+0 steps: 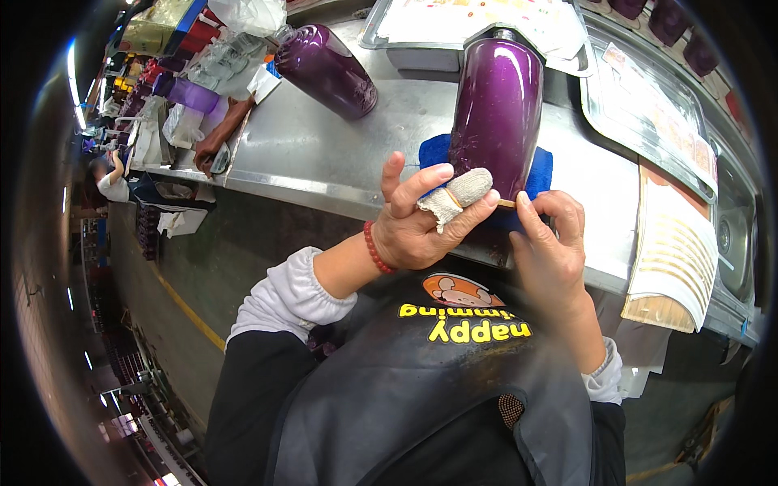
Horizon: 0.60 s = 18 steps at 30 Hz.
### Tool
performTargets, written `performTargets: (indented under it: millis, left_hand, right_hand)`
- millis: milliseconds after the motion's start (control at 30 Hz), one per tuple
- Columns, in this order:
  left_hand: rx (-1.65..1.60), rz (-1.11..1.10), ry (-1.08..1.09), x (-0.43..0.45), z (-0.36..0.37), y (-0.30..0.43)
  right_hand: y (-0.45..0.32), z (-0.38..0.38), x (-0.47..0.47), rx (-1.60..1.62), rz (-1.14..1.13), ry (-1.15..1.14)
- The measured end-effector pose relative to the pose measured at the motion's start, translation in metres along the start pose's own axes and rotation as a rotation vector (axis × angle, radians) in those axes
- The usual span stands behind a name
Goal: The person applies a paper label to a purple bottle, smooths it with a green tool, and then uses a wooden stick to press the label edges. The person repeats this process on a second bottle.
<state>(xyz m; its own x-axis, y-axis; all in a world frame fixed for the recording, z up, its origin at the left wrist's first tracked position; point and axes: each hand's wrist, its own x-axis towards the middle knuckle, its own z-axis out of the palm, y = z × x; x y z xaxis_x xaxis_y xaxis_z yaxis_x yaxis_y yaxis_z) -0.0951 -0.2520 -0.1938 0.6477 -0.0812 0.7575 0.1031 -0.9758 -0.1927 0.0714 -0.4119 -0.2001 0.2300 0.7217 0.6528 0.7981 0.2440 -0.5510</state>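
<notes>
A glossy purple vase (497, 115) lies on a folded blue towel (541, 167), its base end towards me. Along the rim of that end runs a thin gold strip (507, 204). My left hand (419, 228) reaches over from the left, its thumb tip at the strip's left end and its other fingers spread. One of them wears a knitted cloth finger cover (471, 187) bound with a rubber band. At the strip's right end is my right hand (556, 243), thumb on the strip, index finger bent beside it. Part of the strip is hidden by my fingertips.
A second purple vase (328, 70) lies at the back left of the metal table (292, 146). Sheets with gold strips (671, 261) rest on a board at right. Clear trays (644, 115) hold printed sheets. Another person (112, 179) is far left.
</notes>
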Motion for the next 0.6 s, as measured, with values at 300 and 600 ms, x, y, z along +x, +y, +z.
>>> performTargets:
  millis: [300, 600]
  left_hand:
    - [-0.014, -0.02, 0.006, -0.005, -0.006, 0.005]
    - [-0.069, 0.069, -0.025, 0.014, 0.002, 0.009]
  right_hand:
    - [0.0, 0.0, 0.0, -0.007, -0.004, 0.007]
    - [-0.003, -0.012, -0.003, 0.023, 0.122, 0.055]
